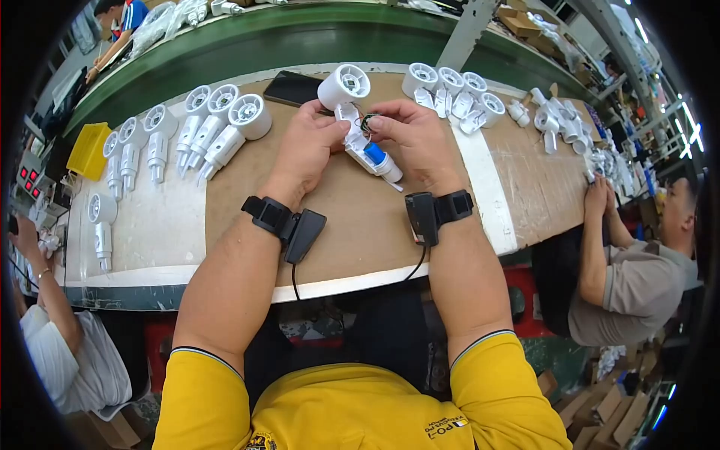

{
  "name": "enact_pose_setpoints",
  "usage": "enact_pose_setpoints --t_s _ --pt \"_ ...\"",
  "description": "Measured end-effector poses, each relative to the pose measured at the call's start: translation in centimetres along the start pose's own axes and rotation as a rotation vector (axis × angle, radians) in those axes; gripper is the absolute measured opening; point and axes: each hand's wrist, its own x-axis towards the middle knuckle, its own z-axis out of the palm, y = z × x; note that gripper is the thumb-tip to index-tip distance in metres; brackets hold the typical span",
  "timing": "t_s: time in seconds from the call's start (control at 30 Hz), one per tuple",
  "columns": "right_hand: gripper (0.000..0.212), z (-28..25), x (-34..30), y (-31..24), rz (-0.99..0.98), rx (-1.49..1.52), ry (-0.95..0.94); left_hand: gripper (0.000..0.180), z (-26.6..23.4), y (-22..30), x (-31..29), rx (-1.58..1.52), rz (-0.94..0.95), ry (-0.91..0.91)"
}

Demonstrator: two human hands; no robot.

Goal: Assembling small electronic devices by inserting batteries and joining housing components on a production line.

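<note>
"At bench (172,244) ctr., what's in the grip?"

"L. hand (313,142): thumb & fingers clamped on 1 wht. handheld unit (351,138), handle opened up, rnd. head away fr. wearer. R. hand (411,136): thumb & fingertip together on sm. circuit board (367,121), thin wires alongside."

"Inside handle?"

"1 blue cyl. (374,154), twd. lower end."

"Wrists?"

"1 blk. device strapped to ea., w/ cable."

"Nearby?"

"1 blk. phone-like slab (289,88), just beyond L. hand; brn. sheet (352,240) below both hands."

"L. side?"

"7 wht. rnd.-headed units (250,116), lying on bench; yel. bin (88,150) past them."

"R. side?"

"4 wht. pcs. w/ rnd. heads (491,105), clustered; farther R., pile of wht. parts (555,120)."

"Outer edge?"

"Grn. strip (277,55) beyond bench. Co-workers: 1 in wht. top (67,360), L.; 1 in grey-brn. shirt (626,289), R., hands nr. bench edge; 1 in blue top (135,15), far L."
</note>
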Motion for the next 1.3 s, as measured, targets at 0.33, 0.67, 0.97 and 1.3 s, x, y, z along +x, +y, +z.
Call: enact_pose_setpoints --t_s 0.33,0.67,0.97,1.3 --pt "0.024 -0.1 -0.3 0.4 0.016 0.109 -0.035 0.055 -0.2 0.1 -0.1 0.330 -0.032 0.089" --pt "0.018 -0.1 -0.2 0.8 0.014 0.020 -0.027 0.034 0.0 1.8 -0.9 0.931 0.257 0.083" --pt "0.020 0.6 1.0 3.2 -0.150 -0.139 -0.163 0.023 -3.4 -0.2 0.9 0.601 0.081 0.038" --pt "0.017 2.0 0.0 2.4 -0.466 -0.555 -0.070 0.016 -1.6 1.0 0.7 0.306 -0.096 0.155"
